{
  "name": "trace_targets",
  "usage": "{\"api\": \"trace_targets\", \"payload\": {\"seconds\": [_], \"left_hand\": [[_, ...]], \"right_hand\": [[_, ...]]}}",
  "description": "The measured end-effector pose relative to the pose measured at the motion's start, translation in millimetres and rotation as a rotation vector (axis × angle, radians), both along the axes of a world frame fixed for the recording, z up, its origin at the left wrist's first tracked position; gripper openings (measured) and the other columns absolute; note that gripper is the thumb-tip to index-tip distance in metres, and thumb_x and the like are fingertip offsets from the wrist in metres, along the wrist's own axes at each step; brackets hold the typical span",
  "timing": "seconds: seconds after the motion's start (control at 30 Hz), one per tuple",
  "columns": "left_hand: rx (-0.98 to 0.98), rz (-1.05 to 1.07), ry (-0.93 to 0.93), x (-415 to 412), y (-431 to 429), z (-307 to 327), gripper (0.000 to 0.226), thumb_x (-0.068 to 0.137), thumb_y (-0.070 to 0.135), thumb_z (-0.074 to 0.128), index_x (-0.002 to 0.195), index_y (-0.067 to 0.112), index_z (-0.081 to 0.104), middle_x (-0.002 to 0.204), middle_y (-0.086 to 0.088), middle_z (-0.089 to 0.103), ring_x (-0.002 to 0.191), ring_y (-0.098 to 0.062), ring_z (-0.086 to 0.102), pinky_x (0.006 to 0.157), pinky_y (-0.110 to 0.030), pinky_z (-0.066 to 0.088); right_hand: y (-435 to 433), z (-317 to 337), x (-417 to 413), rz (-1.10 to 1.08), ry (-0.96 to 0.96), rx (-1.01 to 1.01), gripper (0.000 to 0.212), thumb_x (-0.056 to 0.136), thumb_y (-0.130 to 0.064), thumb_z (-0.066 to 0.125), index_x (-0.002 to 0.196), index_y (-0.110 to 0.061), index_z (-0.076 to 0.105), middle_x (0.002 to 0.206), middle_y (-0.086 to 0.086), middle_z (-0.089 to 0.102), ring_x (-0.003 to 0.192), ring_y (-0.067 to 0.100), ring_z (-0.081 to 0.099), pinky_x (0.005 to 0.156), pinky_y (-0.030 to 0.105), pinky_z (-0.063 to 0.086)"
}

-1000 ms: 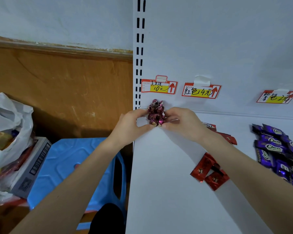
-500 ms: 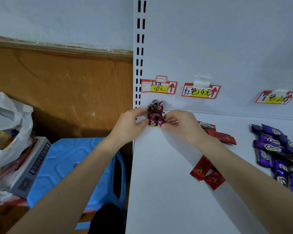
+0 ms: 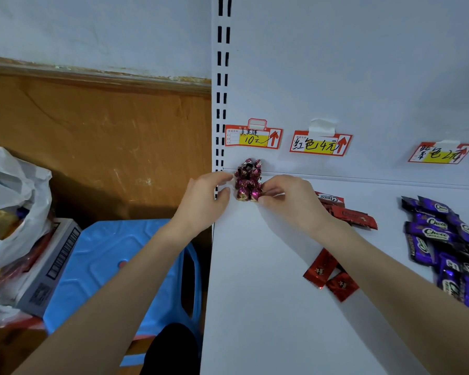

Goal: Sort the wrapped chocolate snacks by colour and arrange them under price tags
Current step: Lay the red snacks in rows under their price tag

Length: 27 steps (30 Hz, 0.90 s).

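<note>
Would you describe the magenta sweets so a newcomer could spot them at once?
On the shelf, find the back left corner under the leftmost tag. The magenta sweets are a pile of round foil twists; neighbours are flat red packets and purple packets.

Foil sweets (image 3: 248, 180): magenta-maroon foil w/ gold glints.
Long wrappers (image 3: 348, 213): red; we read white "Choco" print on one.
Small packets (image 3: 320, 269): shiny red, dark & white mark at centre.
Purple wrappers (image 3: 428, 232): deep purple, black ends, white "Choco" lettering.
Left tag (image 3: 253, 138), mid tag (image 3: 320, 144), right tag (image 3: 441, 153): white w/ red border, yellow band, red arrow, black handwriting.
Shelf (image 3: 268, 307): plain white.
Upright (image 3: 224, 77): white w/ paired black slots.
Stool (image 3: 106, 266): sky blue.
Bag (image 3: 16, 185): white; we make out yellow & red thru it.
Box (image 3: 38, 288): grey-white, black barcode.
Wall (image 3: 92, 136): orange-brown below, pale grey above.
</note>
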<state>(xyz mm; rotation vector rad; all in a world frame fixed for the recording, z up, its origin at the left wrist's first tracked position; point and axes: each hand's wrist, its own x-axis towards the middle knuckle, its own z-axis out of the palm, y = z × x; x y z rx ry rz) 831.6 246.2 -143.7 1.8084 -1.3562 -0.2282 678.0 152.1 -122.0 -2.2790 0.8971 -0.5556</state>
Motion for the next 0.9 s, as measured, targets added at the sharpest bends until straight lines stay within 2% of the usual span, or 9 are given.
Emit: {"api": "trace_targets", "payload": {"seconds": [0.03,0.07,0.1,0.2,0.37,0.5,0.67,0.9], "left_hand": [[-0.001,0.025,-0.018,-0.6,1.9,-0.3,0.026,0.091,0.007,0.056,0.116,0.006,0.064,0.116,-0.005,0.064,0.111,-0.017,0.055,0.107,-0.039,0.034],[-0.004,0.036,-0.031,-1.6,3.9,-0.3,0.023,0.089,0.01,0.06,0.111,0.007,0.067,0.111,-0.004,0.066,0.108,-0.019,0.057,0.106,-0.047,0.033],[-0.009,0.038,-0.042,-3.0,5.4,0.0,0.02,0.088,0.014,0.063,0.106,0.008,0.068,0.105,-0.003,0.066,0.105,-0.018,0.058,0.105,-0.05,0.033],[-0.001,0.044,-0.074,-8.0,7.0,-0.3,0.02,0.083,0.023,0.07,0.097,0.009,0.071,0.097,0.002,0.066,0.101,-0.018,0.057,0.105,-0.047,0.029],[0.057,0.064,-0.136,-10.2,1.0,-2.5,0.02,0.085,0.029,0.067,0.095,0.013,0.073,0.101,-0.001,0.068,0.103,-0.019,0.053,0.098,-0.044,0.032],[0.048,0.073,-0.143,-11.0,-1.2,-4.0,0.02,0.086,0.029,0.065,0.094,0.013,0.074,0.098,-0.001,0.068,0.1,-0.019,0.052,0.095,-0.042,0.033],[0.047,0.085,-0.137,-11.6,-2.0,-2.8,0.019,0.085,0.027,0.066,0.094,0.013,0.074,0.099,-0.002,0.067,0.1,-0.019,0.053,0.094,-0.042,0.035],[0.08,0.061,-0.143,-11.0,-2.3,-0.2,0.02,0.086,0.028,0.065,0.097,0.013,0.073,0.101,-0.003,0.067,0.101,-0.02,0.053,0.095,-0.045,0.037]], "right_hand": [[0.3,-0.3,-0.2,-0.003,0.003,-0.008,0.01,0.08,-0.004,0.066,0.09,-0.005,0.069,0.092,0.008,0.069,0.085,0.017,0.064,0.077,0.015,0.044],[0.7,-0.5,0.0,-0.004,0.002,-0.014,0.01,0.08,-0.004,0.066,0.09,-0.005,0.069,0.092,0.008,0.069,0.085,0.017,0.064,0.076,0.014,0.043],[1.1,-0.4,0.2,-0.006,-0.001,-0.017,0.01,0.08,-0.003,0.066,0.09,-0.004,0.069,0.092,0.008,0.069,0.084,0.016,0.063,0.075,0.012,0.042],[1.6,0.1,0.8,-0.012,-0.001,-0.023,0.01,0.08,-0.001,0.065,0.089,-0.003,0.069,0.09,0.008,0.069,0.082,0.016,0.062,0.072,0.011,0.04],[3.3,1.0,2.3,-0.019,-0.011,-0.003,0.01,0.08,-0.001,0.064,0.088,-0.003,0.069,0.084,0.004,0.066,0.079,0.014,0.06,0.071,0.012,0.04],[4.2,0.1,4.2,-0.027,-0.025,0.0,0.009,0.079,0.0,0.064,0.086,-0.002,0.069,0.084,0.008,0.068,0.077,0.014,0.06,0.076,0.021,0.044],[4.7,-1.9,5.8,-0.053,-0.044,-0.012,0.01,0.079,0.001,0.065,0.088,-0.001,0.068,0.077,0.002,0.061,0.074,0.014,0.057,0.071,0.016,0.041],[4.2,-2.7,5.4,-0.056,-0.031,-0.028,0.01,0.08,-0.001,0.064,0.09,-0.001,0.067,0.085,0.01,0.066,0.083,0.022,0.062,0.072,0.018,0.041]]}}
